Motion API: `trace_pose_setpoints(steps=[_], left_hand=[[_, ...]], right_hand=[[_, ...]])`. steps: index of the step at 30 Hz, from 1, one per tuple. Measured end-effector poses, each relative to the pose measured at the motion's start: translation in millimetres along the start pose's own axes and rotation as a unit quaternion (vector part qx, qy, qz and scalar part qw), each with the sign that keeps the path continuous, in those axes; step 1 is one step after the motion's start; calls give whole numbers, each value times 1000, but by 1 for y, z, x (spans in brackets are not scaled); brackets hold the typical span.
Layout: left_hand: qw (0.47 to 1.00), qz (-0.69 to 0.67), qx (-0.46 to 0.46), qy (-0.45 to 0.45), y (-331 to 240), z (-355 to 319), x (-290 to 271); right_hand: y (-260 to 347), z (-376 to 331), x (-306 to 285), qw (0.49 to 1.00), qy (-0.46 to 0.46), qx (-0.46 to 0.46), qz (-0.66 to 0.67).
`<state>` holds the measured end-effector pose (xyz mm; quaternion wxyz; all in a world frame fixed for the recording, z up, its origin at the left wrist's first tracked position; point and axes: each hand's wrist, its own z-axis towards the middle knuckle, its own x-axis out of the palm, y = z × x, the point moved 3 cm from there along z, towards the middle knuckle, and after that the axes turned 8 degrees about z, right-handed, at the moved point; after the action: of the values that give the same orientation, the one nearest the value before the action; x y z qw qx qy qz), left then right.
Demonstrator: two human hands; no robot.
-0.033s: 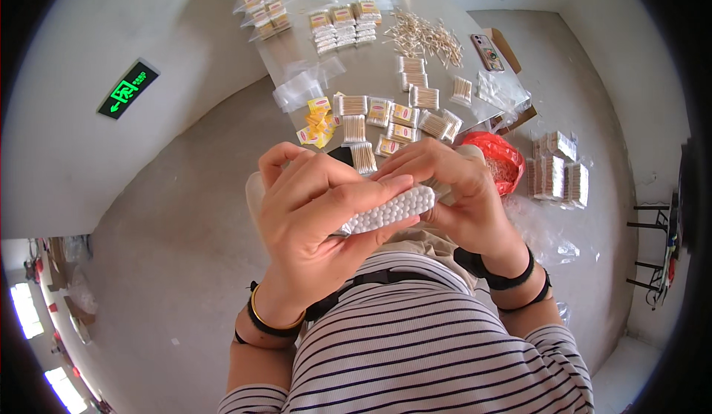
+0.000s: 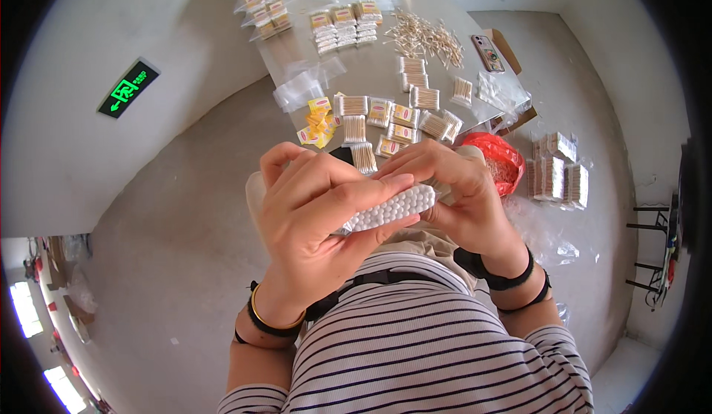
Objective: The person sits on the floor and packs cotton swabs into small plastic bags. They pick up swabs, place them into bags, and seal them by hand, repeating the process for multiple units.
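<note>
Between my hands, in front of my body, is a pack of cotton swabs (image 2: pixel 393 209) with its white tips facing me. My left hand (image 2: pixel 311 210) is closed around its left part, thumb along one side and fingers along the other. My right hand (image 2: pixel 463 195) grips its right end, with the thumb at the corner and the bent fingers along the far edge. A bit of clear wrapping shows at the pack's left end. Just beyond my fingers, more swab packs (image 2: pixel 363 157) lie at the table's near edge, some with yellow labels (image 2: pixel 401 133).
On the metal table (image 2: pixel 371 65) are a heap of loose swabs (image 2: pixel 424 37), stacked labelled packs (image 2: pixel 343 25), yellow cards (image 2: pixel 319 121), clear bags (image 2: pixel 300 91) and a phone (image 2: pixel 487 52). To the right sit a red bag (image 2: pixel 498 158) and stacked packs (image 2: pixel 552 177) on the floor.
</note>
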<state>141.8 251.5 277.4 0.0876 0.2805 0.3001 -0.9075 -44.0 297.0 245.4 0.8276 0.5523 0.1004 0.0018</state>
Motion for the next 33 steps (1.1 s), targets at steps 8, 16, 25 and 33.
trace_pose_setpoints(steps=[8, 16, 25, 33], left_hand=[[999, -12, -22, 24, 12, 1, 3], [833, -437, -329, -87, 63, -24, 50], [826, -437, -343, -98, 79, -35, 64], [811, -467, -344, -84, 83, -34, 60]], right_hand=[[-10, 0, -6, 996, -14, 77, 43], [-37, 21, 13, 955, -206, 114, 179], [-65, 33, 10, 966, -233, 95, -60], [-50, 50, 16, 955, -205, 26, -212]])
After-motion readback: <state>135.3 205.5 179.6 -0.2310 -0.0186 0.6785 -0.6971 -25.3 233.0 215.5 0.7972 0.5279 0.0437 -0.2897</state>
